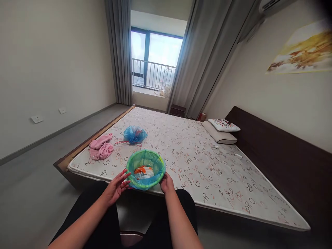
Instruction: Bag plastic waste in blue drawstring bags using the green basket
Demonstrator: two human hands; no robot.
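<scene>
A green plastic basket [129, 177] lined with a thin blue plastic bag [155, 179] is at the bed's near edge, in front of my knees. Inside it lies an orange and white crumpled thing [145, 171], whose kind I cannot make out. My left hand [117, 188] is at the basket's left side, fingers spread and fingertips close to the rim. On the right side, my right hand [166, 182] grips the basket, its fingertips partly hidden behind the wall.
A knotted blue plastic bag [135, 134] with red ties and a pink cloth [101, 147] lie on the letter-print mattress [181, 148]. Pillows [220, 131] rest by the dark headboard [280, 138]. A wooden bed rail [97, 135] runs along the left.
</scene>
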